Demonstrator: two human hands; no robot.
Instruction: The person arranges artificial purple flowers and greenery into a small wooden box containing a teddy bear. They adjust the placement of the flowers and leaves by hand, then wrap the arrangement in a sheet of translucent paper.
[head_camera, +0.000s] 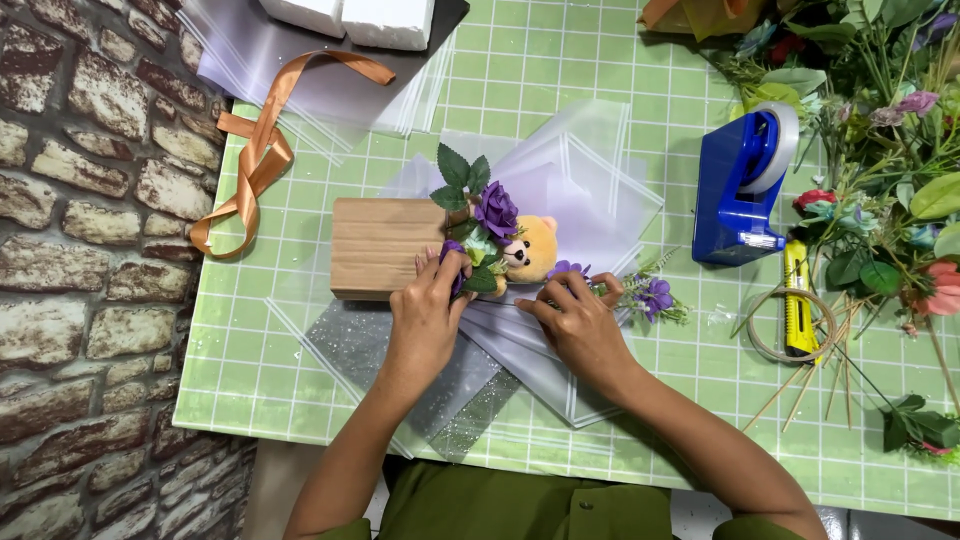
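Left hand: my left hand sits at the near end of the arrangement, fingers pinched together on the stem bunch just under the purple rose.
Right hand: my right hand lies a little to the right, fingers closed on a small purple flower sprig whose head points away from the bear.
Arrangement: the rose, green leaves and a small yellow teddy bear are bunched together, lying against the right end of the wooden block.
Underlay: translucent wrapping sheets are fanned out beneath the bunch, with a glittery silver sheet nearer me, all on the green checked table.
Step in hand, as I judge it: building the bunch, one hand keeping it steady while the other holds a sprig beside it.
Next move calls for, as I judge it: a firm hold at the stems so the bear and rose do not shift, and the sprig laid close alongside the bear.
Nearby items: blue tape dispenser to the right, yellow utility knife just beside a wire coil, loose artificial flowers at the far right, orange ribbon to the left.
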